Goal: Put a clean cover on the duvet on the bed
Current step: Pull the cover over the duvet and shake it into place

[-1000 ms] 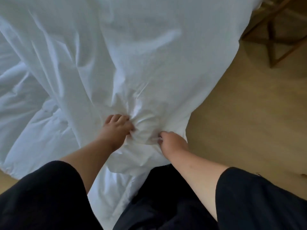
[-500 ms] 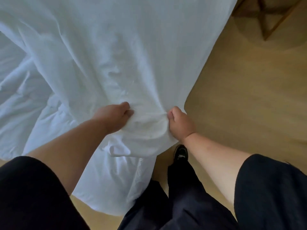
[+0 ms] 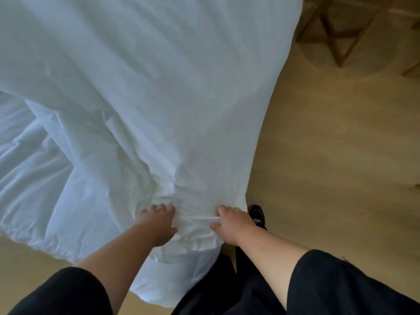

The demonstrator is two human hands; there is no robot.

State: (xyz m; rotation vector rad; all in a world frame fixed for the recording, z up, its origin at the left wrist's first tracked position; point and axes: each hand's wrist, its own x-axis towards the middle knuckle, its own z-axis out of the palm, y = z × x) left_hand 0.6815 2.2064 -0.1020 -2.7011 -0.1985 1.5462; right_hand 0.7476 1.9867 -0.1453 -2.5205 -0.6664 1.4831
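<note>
White cotton fills most of the frame: the duvet cover (image 3: 147,87) is spread from the upper left down to the lower middle, with its near edge bunched up between two hands. A fold of that edge is gripped by the left hand (image 3: 158,223), just left of centre near the bottom, fingers curled into the cloth. The same edge is pinched by the right hand (image 3: 231,223) just beside it, thumb and fingers closed on a tight ridge of fabric that is stretched between the two hands. More crumpled white bedding (image 3: 34,189) is seen at the middle left under the cover (whether that is the duvet itself or more of the cover can't be told). Black sleeves (image 3: 354,285) are seen at the bottom corners, and a dark shoe (image 3: 258,215) is just right of the right hand on the tan wooden floor (image 3: 341,167). Wooden furniture legs (image 3: 336,32) are seen at the upper right.
</note>
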